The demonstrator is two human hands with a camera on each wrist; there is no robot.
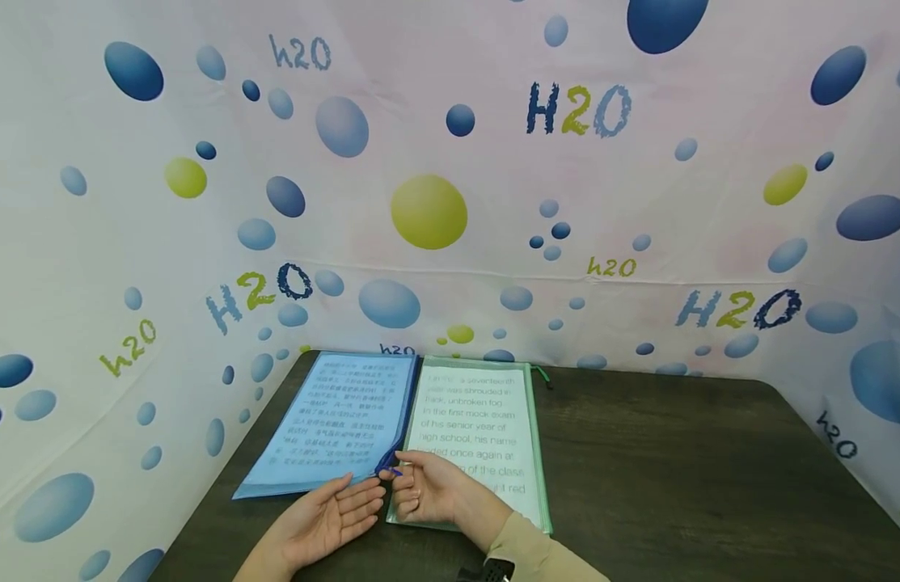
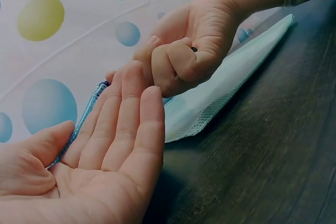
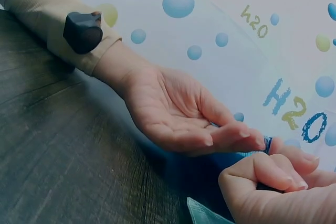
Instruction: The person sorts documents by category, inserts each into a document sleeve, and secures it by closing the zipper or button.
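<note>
A blue zip pouch (image 1: 322,444) holding a printed sheet lies at the left of the dark table. At its lower right corner my right hand (image 1: 438,489) has its fingers curled and pinches the blue zipper pull (image 1: 388,470). Palm up, my left hand (image 1: 329,517) lies at the pouch's lower edge with its fingers straight, the fingertips close to the right hand. In the left wrist view the pouch's edge (image 2: 86,114) runs behind the left fingers. Beneath the right hand is a green zip pouch (image 1: 542,485) with an English text sheet; the hand hides part of it.
The dark wooden table (image 1: 675,469) extends to the right of the pouches. A short green cord (image 1: 542,375) sticks out at the green pouch's upper right corner. Behind and at the sides hangs a white cloth (image 1: 493,323) printed with bubbles and lettering.
</note>
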